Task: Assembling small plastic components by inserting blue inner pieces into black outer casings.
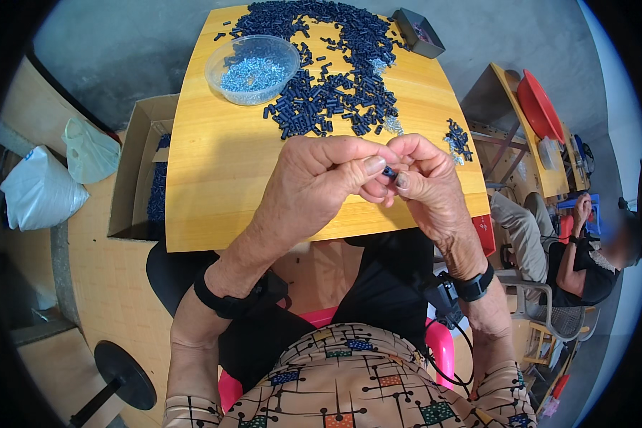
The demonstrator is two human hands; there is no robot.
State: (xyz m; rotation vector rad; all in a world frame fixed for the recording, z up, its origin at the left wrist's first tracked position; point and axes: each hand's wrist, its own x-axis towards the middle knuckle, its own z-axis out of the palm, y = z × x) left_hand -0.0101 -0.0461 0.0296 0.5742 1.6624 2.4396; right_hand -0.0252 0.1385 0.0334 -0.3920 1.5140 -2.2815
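Note:
My left hand (321,182) and my right hand (424,178) meet over the near edge of a yellow wooden table (221,185). Together their fingertips pinch one small dark blue plastic piece (389,171). Farther back on the table a large heap of the same dark blue pieces (335,78) is spread out. A clear plastic bowl (252,69) of small silvery metal parts stands at the far left. A smaller cluster of blue pieces (458,139) lies near the right edge.
A small dark tray (418,32) sits at the far right corner. An open cardboard box (139,167) with blue pieces stands left of the table, beside white bags (43,189). Another person (563,250) sits at the right, near a second table with a red basin (538,107).

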